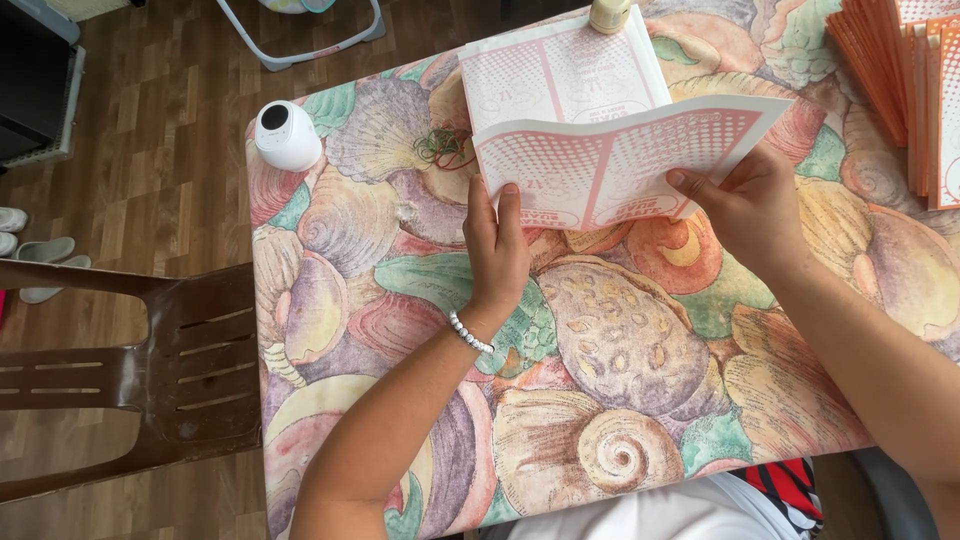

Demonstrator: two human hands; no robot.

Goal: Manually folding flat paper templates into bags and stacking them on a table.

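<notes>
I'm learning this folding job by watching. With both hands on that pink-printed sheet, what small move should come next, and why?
Probably press the sheet down flat along its centre line. The left hand pins its near-left edge and the right hand holds its right edge, while the sheet is bent upward and raised above the flat printed stack behind it. Its fold looks unfinished.

A table (620, 350) covered by a pastel cloth printed with large seashells is seen from above, lit by soft daylight. Brown wood-plank flooring (160, 130) is shown at nine to eleven o'clock. A dark brown plastic chair (140, 370) is placed at eight o'clock, touching the table edge. Pale slippers (40, 255) are left at nine o'clock; a white tubular frame (300, 45) is seen at twelve.
</notes>
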